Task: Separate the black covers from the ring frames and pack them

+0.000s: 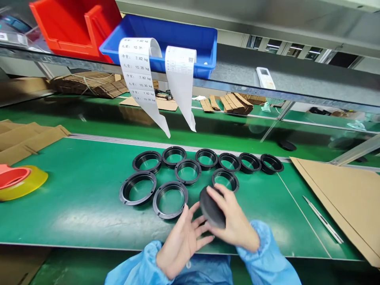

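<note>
Two hands in light blue sleeves (267, 257) are seen at the near edge of the green bench (74, 209). One black round part (211, 209) is held between them, just above the bench and tilted on its edge. The right hand (237, 223) is closed around the part, with its fingers curled over the upper rim. The left hand (179, 239) is open with the fingers spread, and their tips are laid against the lower side of the part.

Ten black rings (170, 199) are laid flat on the bench just behind the hands. Two are in front, two are in the middle and six are in a row at the back. One ring of the middle pair is partly hidden by the held part.

One thin metal tool (323, 219) is seen to the right, beside one large cardboard sheet (341, 190). One roll of yellow tape (29, 183) is placed at the left edge, with flat cardboard pieces (26, 138) behind it.

Farther back, two paper strips (139, 79) with printed weights are hung from the shelf (237, 67). One blue bin (178, 39), one red bin (74, 27) and one white remote control (265, 78) are placed on it.
</note>
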Available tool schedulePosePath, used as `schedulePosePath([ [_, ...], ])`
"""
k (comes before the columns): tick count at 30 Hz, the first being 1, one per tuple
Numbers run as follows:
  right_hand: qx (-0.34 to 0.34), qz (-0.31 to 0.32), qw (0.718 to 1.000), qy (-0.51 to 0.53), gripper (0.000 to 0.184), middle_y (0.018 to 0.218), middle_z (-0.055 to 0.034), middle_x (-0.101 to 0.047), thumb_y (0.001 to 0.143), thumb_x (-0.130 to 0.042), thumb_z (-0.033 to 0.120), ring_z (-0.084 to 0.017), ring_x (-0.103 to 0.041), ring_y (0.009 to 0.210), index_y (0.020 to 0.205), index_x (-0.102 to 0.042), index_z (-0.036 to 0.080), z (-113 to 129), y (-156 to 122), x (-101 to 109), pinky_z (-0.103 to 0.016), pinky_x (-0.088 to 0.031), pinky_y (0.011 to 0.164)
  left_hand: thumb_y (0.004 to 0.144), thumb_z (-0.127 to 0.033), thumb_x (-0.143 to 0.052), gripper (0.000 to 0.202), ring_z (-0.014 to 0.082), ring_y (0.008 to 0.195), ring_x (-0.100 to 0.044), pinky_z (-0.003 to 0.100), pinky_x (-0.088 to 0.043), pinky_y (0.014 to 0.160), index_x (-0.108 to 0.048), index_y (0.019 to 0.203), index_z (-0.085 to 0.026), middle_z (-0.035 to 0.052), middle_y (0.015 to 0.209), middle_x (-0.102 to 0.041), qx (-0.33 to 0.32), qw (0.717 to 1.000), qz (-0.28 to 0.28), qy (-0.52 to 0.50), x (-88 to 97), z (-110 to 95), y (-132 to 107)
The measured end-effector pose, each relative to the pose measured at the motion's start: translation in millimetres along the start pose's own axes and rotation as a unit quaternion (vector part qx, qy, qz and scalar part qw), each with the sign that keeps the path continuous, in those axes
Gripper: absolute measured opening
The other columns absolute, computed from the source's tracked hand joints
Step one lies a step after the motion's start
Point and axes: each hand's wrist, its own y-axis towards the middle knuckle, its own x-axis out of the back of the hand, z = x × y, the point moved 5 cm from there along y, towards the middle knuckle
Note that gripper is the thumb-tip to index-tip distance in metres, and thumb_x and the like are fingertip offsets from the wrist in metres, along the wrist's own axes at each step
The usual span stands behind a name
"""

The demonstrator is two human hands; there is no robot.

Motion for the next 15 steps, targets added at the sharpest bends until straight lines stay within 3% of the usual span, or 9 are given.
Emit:
schedulePosePath([
  [3, -0.096, -0.108, 0.977, -0.156, 0.085, 0.148, -0.0205, -0.032, 0.080, -0.068, 0.058, -0.043, -0.038, 0.130, 0.152, -0.038, 0.024, -49.5, 24.0, 20.0, -0.062, -0.039, 0.103, 0.092, -0.059, -0.054, 0.063, 0.0299, 0.127, -0.055, 0.046, -0.040, 0.110, -0.050, 0.138, -0.017, 0.0175, 0.137, -0.057, 0.001, 0.998, -0.015, 0.068, 12.5, 0.4, 4.8],
  [7, -0.119, -0.089, 0.955, -0.258, 0.095, 0.142, -0.0240, -0.037, 0.069, -0.075, 0.067, -0.045, -0.040, 0.123, 0.146, -0.047, 0.018, -84.0, 39.6, 16.7, -0.060, -0.040, 0.100, 0.092, -0.056, -0.055, 0.057, 0.0303, 0.121, -0.058, 0.046, -0.041, 0.108, -0.058, 0.126, -0.011, 0.0193, 0.126, -0.062, 0.015, 0.995, -0.009, 0.098, 22.6, 4.9, 5.1],
  [10, -0.110, -0.072, 0.953, -0.272, 0.100, 0.143, -0.0244, -0.036, 0.068, -0.074, 0.070, -0.044, -0.040, 0.122, 0.148, -0.045, 0.018, -78.9, 31.6, 7.5, -0.060, -0.040, 0.100, 0.092, -0.050, -0.056, 0.046, 0.0268, 0.109, -0.063, 0.043, -0.044, 0.103, -0.063, 0.117, -0.013, 0.0158, 0.116, -0.066, 0.010, 0.995, -0.009, 0.100, 26.0, 5.5, 0.7],
  [15, -0.080, -0.028, 0.969, -0.234, 0.100, 0.147, -0.0240, -0.034, 0.074, -0.065, 0.075, -0.044, -0.041, 0.123, 0.153, -0.037, 0.021, -46.7, -0.3, -14.6, -0.062, -0.041, 0.099, 0.092, -0.039, -0.059, 0.032, 0.0244, 0.097, -0.066, 0.040, -0.047, 0.094, -0.063, 0.111, -0.013, 0.0136, 0.108, -0.067, -0.001, 0.995, -0.015, 0.103, 29.6, 2.9, -10.1],
])
